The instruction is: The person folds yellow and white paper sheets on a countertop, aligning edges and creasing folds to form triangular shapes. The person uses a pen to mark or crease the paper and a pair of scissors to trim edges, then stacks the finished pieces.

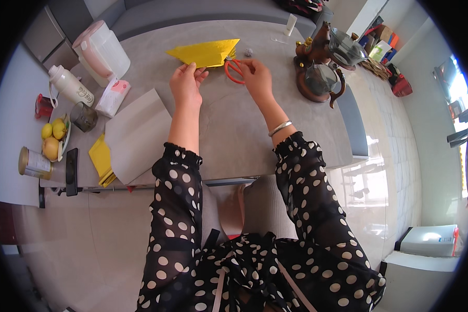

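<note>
Between the thumb and fingers of my left hand (187, 82) is the lower edge of a folded yellow paper (204, 52), held above the table. My right hand (255, 74) grips a pair of scissors (234, 74) by its red handles. The scissors' blades meet the paper's right end, where the edge looks cut into a fringe; most of the blades are hidden. More folded yellow paper (100, 158) lies on the table to the left, partly under a large pale sheet (140, 132).
The grey table (234, 132) carries a plastic pitcher (103, 52), a white bottle (70, 85), a tissue pack (113, 97), a glass cup (84, 117), a fruit plate (67, 134) and a phone (71, 171) on the left. A glass teapot set (321, 78) stands at right, near a small tube (290, 24).
</note>
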Available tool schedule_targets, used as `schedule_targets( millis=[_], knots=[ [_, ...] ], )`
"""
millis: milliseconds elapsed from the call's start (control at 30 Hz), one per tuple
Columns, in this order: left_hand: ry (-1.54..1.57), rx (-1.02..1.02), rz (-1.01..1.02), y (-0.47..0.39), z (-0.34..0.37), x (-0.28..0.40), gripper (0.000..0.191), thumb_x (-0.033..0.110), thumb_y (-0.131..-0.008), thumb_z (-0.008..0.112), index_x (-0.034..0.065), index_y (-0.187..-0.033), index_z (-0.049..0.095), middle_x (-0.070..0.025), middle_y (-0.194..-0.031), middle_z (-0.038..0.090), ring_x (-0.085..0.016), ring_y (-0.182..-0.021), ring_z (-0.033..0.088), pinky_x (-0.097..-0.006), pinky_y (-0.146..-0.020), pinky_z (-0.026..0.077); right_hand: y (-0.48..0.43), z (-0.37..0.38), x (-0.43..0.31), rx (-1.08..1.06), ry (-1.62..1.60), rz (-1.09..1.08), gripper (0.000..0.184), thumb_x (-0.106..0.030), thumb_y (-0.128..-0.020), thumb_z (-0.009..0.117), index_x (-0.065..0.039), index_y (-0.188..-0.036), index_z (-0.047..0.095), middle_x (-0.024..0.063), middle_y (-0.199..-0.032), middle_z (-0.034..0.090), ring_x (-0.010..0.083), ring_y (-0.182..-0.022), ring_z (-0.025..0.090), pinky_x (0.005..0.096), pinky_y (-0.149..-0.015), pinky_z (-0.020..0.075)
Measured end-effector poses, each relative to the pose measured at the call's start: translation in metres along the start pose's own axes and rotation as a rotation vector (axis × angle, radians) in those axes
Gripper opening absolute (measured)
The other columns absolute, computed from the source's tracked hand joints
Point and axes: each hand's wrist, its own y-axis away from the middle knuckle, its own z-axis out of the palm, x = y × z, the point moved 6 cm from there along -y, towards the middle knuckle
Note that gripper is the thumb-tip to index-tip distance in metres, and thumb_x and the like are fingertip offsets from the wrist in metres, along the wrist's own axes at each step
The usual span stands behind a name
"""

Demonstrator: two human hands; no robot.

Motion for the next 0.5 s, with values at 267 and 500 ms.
schedule_targets(
  millis=[267,500],
  knots=[
    [-0.166,0.080,-0.045,-0.042,0.000,-0.031,0.020,0.003,-0.101,0.058,-0.0113,-0.115,0.055,-0.0198,-0.109,0.066,-0.032,-0.095,0.072,-0.0378,-0.084,0.065,-0.016,0.011,0.019,-0.015,0.616,-0.278,0.018,-0.021,-0.088,0.073,-0.010,-0.102,0.067,0.0124,-0.102,0.069,0.0356,-0.099,0.065,0.0465,-0.084,0.0532],
    [-0.111,0.119,-0.037,-0.061,-0.015,-0.052,0.023,0.000,-0.099,0.056,-0.0143,-0.115,0.049,-0.0241,-0.111,0.060,-0.037,-0.090,0.073,-0.0423,-0.080,0.067,-0.024,0.017,0.030,-0.087,0.558,-0.208,0.017,-0.016,-0.087,0.070,-0.006,-0.100,0.064,0.0119,-0.102,0.070,0.0340,-0.097,0.066,0.0451,-0.083,0.0531]
  ],
)
